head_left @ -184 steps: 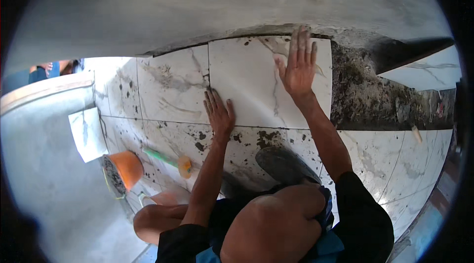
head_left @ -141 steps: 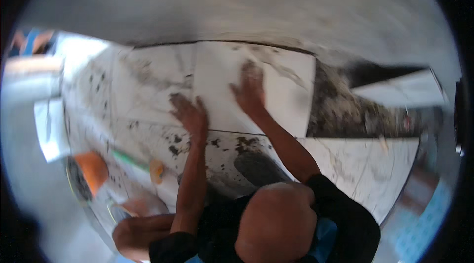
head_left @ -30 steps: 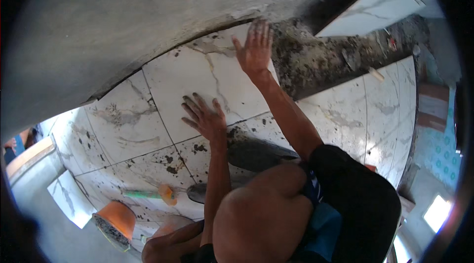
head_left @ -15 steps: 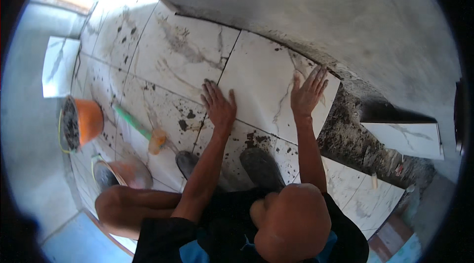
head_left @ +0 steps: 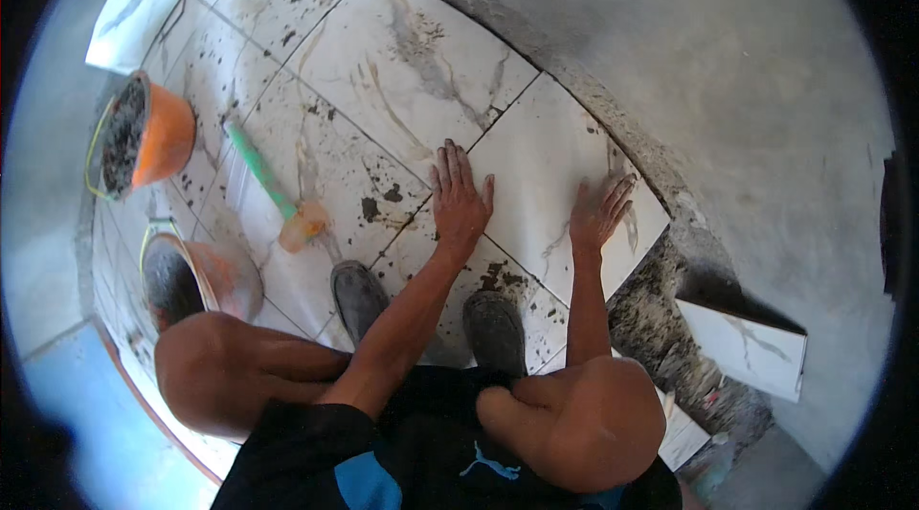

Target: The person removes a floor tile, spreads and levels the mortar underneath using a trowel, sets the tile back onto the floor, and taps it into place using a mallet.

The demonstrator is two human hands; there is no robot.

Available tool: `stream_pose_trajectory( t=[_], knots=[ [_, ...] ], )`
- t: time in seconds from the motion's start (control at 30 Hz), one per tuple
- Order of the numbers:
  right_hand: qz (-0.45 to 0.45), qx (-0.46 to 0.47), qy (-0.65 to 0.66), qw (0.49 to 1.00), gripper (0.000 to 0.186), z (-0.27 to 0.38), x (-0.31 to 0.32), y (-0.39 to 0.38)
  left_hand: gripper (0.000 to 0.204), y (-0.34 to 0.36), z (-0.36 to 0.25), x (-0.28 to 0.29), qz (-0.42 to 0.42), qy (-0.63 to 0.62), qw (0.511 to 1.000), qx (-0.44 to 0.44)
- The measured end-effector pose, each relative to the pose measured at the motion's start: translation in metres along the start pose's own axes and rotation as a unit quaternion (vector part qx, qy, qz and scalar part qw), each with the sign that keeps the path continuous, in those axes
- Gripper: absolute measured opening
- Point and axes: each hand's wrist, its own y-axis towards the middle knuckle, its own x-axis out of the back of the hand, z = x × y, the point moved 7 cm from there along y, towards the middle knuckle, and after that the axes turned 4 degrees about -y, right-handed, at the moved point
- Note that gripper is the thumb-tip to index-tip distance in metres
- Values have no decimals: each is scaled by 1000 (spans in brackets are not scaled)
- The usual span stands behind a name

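The tiled floor (head_left: 316,50) spreads out under me, white marbled squares flecked with dark mortar, bounded on the far side by a grey plastered wall (head_left: 728,79). Along the foot of that wall, to my right, runs a strip of bare dark mortar bed (head_left: 661,309). The tile I am working on (head_left: 555,175) lies at the end of the row, hard against the wall, its right edge bordering the mortar strip. A loose tile (head_left: 751,347) leans beyond that strip, well apart from my hands.

To my left stand two orange buckets: one (head_left: 144,136) filled with dark mix, the other (head_left: 206,275) close beside my left knee. Between them and my hands lies a mallet (head_left: 273,189) with a green handle and pale head, resting flat on the floor.

My left hand (head_left: 459,204) lies palm down across the joint at the near-left edge of the tile, fingers (head_left: 450,165) spread and holding nothing. My right hand (head_left: 598,213) presses flat on the tile's near-right part, fingers (head_left: 617,189) splayed wide, empty too. My two grey shoes (head_left: 493,328) sit just behind the hands.
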Motion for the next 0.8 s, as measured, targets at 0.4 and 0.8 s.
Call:
stream_pose_trajectory(
  t=[0.4,0.8],
  knots=[
    [-67,52,48,995,63,15,51,8,66,-37,-40,-8,51,0,998,-33],
    [53,-94,-99,989,70,-96,-16,-25,65,-36,-69,-14,20,-7,998,-67]
  ],
)
